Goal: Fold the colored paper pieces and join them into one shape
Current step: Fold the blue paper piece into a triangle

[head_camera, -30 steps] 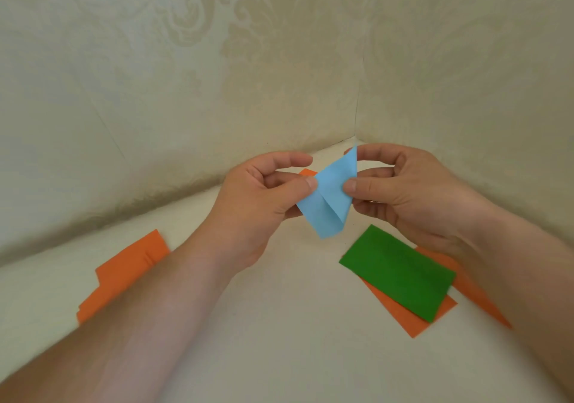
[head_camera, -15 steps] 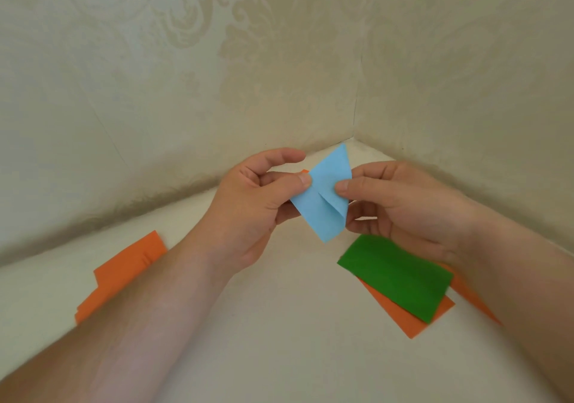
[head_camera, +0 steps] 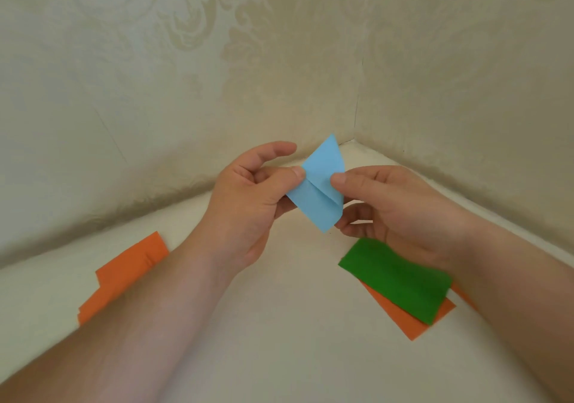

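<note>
A light blue folded paper piece [head_camera: 320,185], pointed at top and bottom with a diagonal flap across it, is held in the air above the pale surface. My left hand [head_camera: 248,203] pinches its left edge between thumb and fingers. My right hand [head_camera: 394,206] pinches its right corner with the thumb on top and fingers behind. A green folded rectangle [head_camera: 397,278] lies on the surface below my right hand, on top of an orange piece [head_camera: 413,325]. More orange folded pieces [head_camera: 124,275] lie at the left, partly hidden by my left forearm.
The pale surface [head_camera: 295,325] sits in a corner formed by two patterned cream walls [head_camera: 217,76] that meet just behind the blue paper. An orange sliver [head_camera: 462,294] shows beside my right wrist.
The blue paper has tilted so its top point leans left and it sits a little lower. My right hand dropped from beside the paper, its thumb now on the right corner.
</note>
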Demonstrator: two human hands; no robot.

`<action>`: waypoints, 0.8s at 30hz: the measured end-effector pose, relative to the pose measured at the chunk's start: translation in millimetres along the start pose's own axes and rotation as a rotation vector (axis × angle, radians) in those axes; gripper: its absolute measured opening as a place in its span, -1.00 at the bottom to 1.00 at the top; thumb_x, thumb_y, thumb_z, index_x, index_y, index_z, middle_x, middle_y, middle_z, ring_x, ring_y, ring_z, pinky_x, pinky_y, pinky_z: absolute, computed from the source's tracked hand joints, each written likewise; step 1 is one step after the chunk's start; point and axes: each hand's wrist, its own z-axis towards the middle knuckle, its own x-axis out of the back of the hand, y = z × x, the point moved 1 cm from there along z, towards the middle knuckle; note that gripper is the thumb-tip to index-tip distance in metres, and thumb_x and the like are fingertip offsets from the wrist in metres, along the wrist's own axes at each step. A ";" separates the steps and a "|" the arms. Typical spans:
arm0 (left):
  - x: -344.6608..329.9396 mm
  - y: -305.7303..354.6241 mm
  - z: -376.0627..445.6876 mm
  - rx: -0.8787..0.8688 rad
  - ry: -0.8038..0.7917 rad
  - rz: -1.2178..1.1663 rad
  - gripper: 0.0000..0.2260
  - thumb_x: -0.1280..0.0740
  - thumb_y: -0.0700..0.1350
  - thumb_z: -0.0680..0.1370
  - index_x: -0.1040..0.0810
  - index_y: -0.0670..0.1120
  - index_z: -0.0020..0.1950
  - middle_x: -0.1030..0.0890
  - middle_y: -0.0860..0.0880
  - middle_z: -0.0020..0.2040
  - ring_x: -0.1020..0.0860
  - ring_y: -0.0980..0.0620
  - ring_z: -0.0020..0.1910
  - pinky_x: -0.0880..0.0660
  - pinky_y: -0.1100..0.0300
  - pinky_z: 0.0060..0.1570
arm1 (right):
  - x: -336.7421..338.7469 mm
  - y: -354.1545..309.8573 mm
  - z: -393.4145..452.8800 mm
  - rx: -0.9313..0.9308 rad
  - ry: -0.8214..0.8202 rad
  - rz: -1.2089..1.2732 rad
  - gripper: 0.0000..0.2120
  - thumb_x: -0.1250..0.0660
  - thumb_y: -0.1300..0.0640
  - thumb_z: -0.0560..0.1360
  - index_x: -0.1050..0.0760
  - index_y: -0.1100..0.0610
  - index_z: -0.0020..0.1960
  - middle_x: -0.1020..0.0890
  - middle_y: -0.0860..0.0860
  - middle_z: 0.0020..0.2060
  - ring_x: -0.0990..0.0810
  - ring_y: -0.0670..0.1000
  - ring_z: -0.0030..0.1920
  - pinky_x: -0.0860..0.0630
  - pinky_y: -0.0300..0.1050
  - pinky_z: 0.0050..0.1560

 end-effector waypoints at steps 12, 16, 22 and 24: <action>1.7 0.9 -0.8 -0.151 0.037 0.131 -0.76 -0.41 -0.36 0.56 -0.64 -0.05 0.11 -0.61 -0.07 -0.33 -0.66 -0.03 -0.14 -0.64 0.07 -0.06 | 1.8 2.7 1.3 0.112 0.065 -0.306 -0.74 -0.36 0.04 0.62 -0.65 0.21 -0.10 -0.67 -0.03 -0.31 -0.65 -0.06 -0.27 -0.64 -0.06 -0.06; -0.2 0.1 -2.2 -0.150 0.055 0.116 -0.76 -0.40 -0.37 0.57 -0.63 -0.05 0.11 -0.63 -0.04 -0.35 -0.68 0.00 -0.17 -0.65 0.09 -0.08 | -2.4 5.6 1.7 0.140 0.088 -0.453 -0.66 -0.24 0.04 0.69 -0.52 0.22 -0.16 -0.60 -0.05 -0.38 -0.68 -0.04 -0.28 -0.63 -0.02 -0.08; 2.2 -0.6 -0.8 -0.080 0.032 0.088 -0.74 -0.38 -0.37 0.57 -0.62 -0.06 0.15 -0.60 -0.12 -0.28 -0.66 -0.03 -0.18 -0.63 0.12 -0.13 | -2.0 3.3 0.8 0.122 0.047 -0.308 -0.80 -0.31 0.03 0.65 -0.62 0.11 -0.06 -0.70 -0.04 -0.22 -0.68 -0.03 -0.20 -0.64 -0.03 -0.01; 2.3 0.1 -1.5 -0.057 -0.015 0.126 -0.72 -0.38 -0.38 0.57 -0.61 -0.05 0.17 -0.61 -0.09 -0.31 -0.67 -0.03 -0.19 -0.62 0.14 -0.14 | -0.8 0.1 0.9 0.117 0.054 -0.202 -0.81 -0.32 0.01 0.63 -0.66 0.07 -0.01 -0.72 -0.03 -0.15 -0.65 -0.03 -0.18 -0.61 -0.02 0.00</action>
